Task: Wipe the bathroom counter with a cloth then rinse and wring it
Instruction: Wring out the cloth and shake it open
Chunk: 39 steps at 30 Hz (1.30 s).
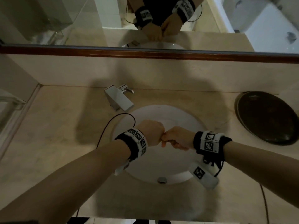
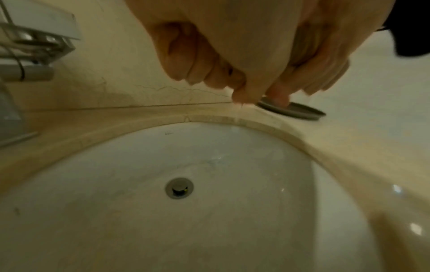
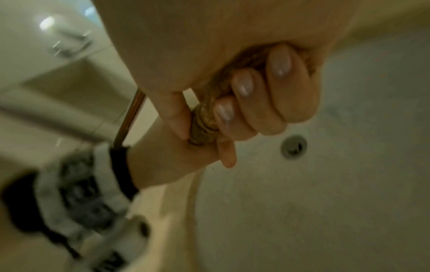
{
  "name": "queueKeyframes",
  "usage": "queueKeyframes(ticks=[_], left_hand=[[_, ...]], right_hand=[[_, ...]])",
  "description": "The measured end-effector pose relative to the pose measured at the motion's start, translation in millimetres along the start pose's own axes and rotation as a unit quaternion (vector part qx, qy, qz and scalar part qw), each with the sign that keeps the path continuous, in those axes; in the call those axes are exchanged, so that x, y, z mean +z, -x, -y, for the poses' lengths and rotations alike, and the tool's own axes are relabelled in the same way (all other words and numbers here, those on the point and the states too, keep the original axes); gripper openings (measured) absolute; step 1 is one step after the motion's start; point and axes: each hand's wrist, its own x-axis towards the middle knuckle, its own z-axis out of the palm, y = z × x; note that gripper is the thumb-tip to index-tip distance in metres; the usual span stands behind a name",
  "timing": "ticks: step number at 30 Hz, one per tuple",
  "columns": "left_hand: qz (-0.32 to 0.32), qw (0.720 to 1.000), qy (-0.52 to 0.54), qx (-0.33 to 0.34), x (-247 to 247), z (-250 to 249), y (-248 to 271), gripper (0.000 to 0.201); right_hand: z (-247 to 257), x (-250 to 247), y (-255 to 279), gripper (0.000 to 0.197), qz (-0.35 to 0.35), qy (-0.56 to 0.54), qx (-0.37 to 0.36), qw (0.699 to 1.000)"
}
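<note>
Both fists are up over the basin (image 1: 186, 120), knuckle to knuckle, and this looks like the wringing; the left hand (image 1: 150, 132) and the right hand (image 1: 177, 139) are each closed tight round the cloth (image 3: 206, 121), which shows only in the right wrist view as a brownish twisted rope squeezed between the right fingers (image 3: 246, 103) and the left palm; from above it is hidden inside the fists. A thin trickle seems to fall from below the left hand in the left wrist view, though it is faint. To do this well I would keep the fists directly above the bowl so the water runs toward the drain (image 2: 179, 188) and not onto the counter (image 1: 56, 135); turn the wrists in opposite directions, firmly and without jerking, then shift the grip along the cloth and twist again, since the ends inside the palms hold water. The tap (image 1: 119, 98) stands behind; a dark round tray (image 1: 267, 118) sits well apart on the right.
</note>
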Motion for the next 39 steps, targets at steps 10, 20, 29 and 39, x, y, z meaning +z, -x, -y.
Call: queueKeyframes(ticks=[10,20,29,39], left_hand=[[0.191,0.799,0.558,-0.120,-25.5,31.6,13.7,0.023],[0.299,0.476,0.822,0.094,-4.7,10.9,26.2,0.027],[0.168,0.779,0.597,-0.092,-14.4,-18.3,-0.6,0.036],[0.019,0.998,0.019,-0.052,-13.4,-9.7,-16.4,0.023]], right_hand=[[6.4,-25.4,10.5,0.029,-0.127,0.690,-0.261,0.664],[15.9,-47.0,21.1,0.025,-0.257,0.647,-0.519,0.495],[15.0,-46.5,14.1,0.028,-0.174,0.703,-0.290,0.626],[4.6,-4.4,-13.5,0.027,-0.117,0.266,0.024,0.957]])
